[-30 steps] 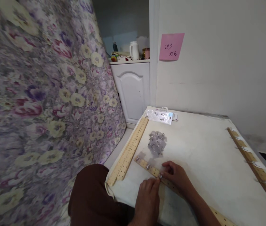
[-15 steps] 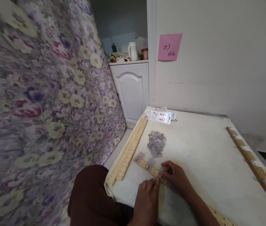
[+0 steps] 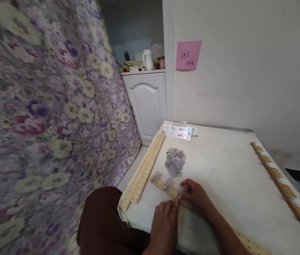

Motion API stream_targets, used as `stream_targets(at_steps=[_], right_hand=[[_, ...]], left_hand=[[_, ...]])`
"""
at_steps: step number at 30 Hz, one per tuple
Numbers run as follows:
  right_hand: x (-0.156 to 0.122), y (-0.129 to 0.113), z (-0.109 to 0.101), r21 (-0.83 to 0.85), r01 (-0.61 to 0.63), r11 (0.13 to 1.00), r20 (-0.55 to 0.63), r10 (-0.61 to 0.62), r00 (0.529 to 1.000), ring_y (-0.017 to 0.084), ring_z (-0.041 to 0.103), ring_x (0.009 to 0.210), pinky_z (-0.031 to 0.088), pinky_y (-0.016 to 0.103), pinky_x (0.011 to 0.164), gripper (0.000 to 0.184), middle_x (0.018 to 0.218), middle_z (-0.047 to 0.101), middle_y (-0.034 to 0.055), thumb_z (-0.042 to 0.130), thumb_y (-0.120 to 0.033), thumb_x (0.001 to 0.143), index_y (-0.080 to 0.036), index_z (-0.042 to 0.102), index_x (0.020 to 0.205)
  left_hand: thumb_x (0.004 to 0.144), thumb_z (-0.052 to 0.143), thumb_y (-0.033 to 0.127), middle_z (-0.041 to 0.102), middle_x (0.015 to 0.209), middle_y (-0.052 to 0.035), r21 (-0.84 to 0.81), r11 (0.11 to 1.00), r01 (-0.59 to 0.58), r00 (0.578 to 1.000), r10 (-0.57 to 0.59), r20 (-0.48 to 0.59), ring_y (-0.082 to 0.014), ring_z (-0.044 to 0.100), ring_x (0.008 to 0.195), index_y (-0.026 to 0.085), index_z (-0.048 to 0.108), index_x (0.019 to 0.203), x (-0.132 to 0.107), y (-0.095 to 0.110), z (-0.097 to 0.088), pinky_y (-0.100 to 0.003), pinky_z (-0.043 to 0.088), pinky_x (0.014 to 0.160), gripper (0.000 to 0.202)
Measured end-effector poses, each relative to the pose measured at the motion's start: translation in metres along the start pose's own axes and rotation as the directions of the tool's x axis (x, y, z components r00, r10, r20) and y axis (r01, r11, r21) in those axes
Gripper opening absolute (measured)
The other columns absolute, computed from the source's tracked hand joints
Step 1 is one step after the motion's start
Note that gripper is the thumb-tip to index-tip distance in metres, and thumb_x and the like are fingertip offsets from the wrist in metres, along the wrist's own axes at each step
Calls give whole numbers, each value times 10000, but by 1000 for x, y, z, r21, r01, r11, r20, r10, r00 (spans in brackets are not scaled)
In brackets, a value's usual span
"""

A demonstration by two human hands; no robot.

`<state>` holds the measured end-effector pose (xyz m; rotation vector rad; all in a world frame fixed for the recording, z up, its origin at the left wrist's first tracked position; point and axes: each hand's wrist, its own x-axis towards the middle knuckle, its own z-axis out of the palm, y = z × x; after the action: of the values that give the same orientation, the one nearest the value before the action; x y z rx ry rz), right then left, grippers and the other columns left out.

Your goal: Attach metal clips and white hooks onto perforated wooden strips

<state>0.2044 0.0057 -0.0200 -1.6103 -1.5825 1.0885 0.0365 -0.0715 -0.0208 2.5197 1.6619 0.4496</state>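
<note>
A long perforated wooden strip (image 3: 167, 189) lies slantwise across the near part of the white-covered table (image 3: 227, 177). My left hand (image 3: 166, 221) and my right hand (image 3: 195, 196) meet over it, fingers pinched together on a small metal clip (image 3: 178, 197) at the strip. Two more small clips sit on the strip's far end. Just beyond my hands lies a pile of clear clips (image 3: 175, 161).
Two perforated strips (image 3: 146, 170) lie along the table's left edge, another strip with white pieces (image 3: 280, 180) along the right. A clear packet (image 3: 179, 131) rests at the far edge. Floral fabric (image 3: 46, 117) hangs at left. A pink note (image 3: 188, 55) is stuck on the wall.
Both hands stay pinched at the same spot on the strip. The camera has shifted slightly, so everything sits a little further left.
</note>
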Motion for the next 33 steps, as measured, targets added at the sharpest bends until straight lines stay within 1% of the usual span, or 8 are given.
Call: stream_targets(at_steps=[9,15,18,21,23,25,28,33], right_hand=[[-1,0,0,-22,73,997,-54,-74,996,181,596,695,449,287,653,298,847,671,50,637,-315,659,-174,643,922],[-16,13,-23,-25,115,993,-92,-116,989,214,616,798,470,323,730,317,914,664,78,539,-396,753,-170,630,956],[-33,28,-38,-30,86,996,-86,-88,992,200,615,741,474,325,717,322,906,661,69,539,-388,759,-179,612,993],[-46,38,-46,-11,67,998,-68,-68,995,190,612,732,472,310,700,295,887,660,60,515,-371,778,-187,600,992],[-50,40,-47,1,74,997,-50,-74,996,186,610,734,470,299,693,269,865,657,55,509,-356,780,-187,597,971],[-49,41,-46,7,77,997,-48,-76,996,183,610,735,469,291,693,246,838,652,46,516,-335,770,-190,595,951],[-45,41,-44,2,72,997,-60,-72,996,181,612,747,466,283,699,224,827,650,35,525,-312,754,-201,593,936],[-44,42,-45,-11,69,998,-54,-69,996,181,614,766,462,282,707,219,833,656,39,516,-307,759,-200,585,937]], left_hand=[[830,422,37,564,1113,-56,-57,996,69,997,-67,47,-210,475,960,253,434,1314,-1,1,-7,-365,382,862,530],[782,416,-1,575,1130,-87,-91,993,74,995,-68,68,-232,494,992,218,465,1295,-1,-1,-7,-399,387,891,560],[777,432,17,588,1097,-92,-170,985,4,1000,-1,17,-230,515,963,212,472,1278,-2,-7,-6,-374,415,845,539],[858,412,112,593,1054,-89,-275,958,-83,991,52,-121,-215,523,945,200,509,1192,3,-13,-15,-352,424,836,359],[903,381,175,589,1024,-83,-318,946,-65,980,0,-200,-203,523,945,196,528,1110,16,-16,-27,-335,422,843,255],[921,366,203,583,978,-68,-317,949,3,971,-79,-228,-189,522,934,196,540,1038,37,-17,-43,-309,420,829,210],[891,373,141,578,954,-54,-64,998,3,992,-10,-123,-187,515,923,199,564,969,76,-16,-59,-299,402,817,215],[827,433,100,585,914,-64,57,998,-37,998,40,-44,-226,507,876,193,601,834,127,-16,-55,-329,371,765,192]])
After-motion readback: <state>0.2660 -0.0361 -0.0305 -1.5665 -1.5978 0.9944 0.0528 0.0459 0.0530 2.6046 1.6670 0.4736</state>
